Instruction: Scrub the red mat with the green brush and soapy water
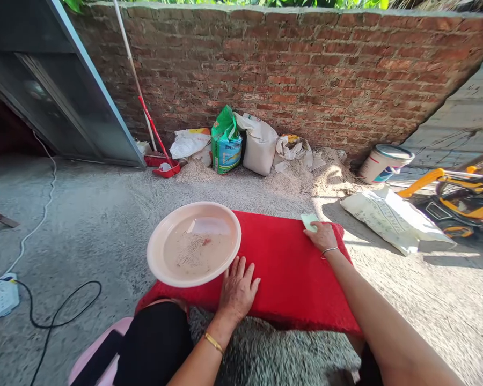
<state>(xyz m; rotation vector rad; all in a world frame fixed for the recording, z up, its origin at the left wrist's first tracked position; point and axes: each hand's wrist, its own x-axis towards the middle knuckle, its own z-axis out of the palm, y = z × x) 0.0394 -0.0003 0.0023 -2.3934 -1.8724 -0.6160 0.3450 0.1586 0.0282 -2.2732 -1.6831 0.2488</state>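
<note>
In the head view a low bench or table draped in red cloth (282,268) stands before my knees. My left hand (238,289) lies flat on the cloth, fingers spread, close beside the rim of a pale pink basin (156,257). Cloudy water with dark bits and a small reddish spot fills the basin's bottom. At the far right corner, my right hand (324,237) is closed on a thin pale green piece (309,221), perhaps a cloth or sponge. Part of that piece is hidden beneath the fingers.
Along the brick wall (273,69) stand a green bag (226,142), a white sack (261,145) and a red dustpan (168,169). To the right are a lidded bucket (386,163), a flat sack (394,220) and a yellow-black machine (462,203). A power strip (2,297) with cables lies left.
</note>
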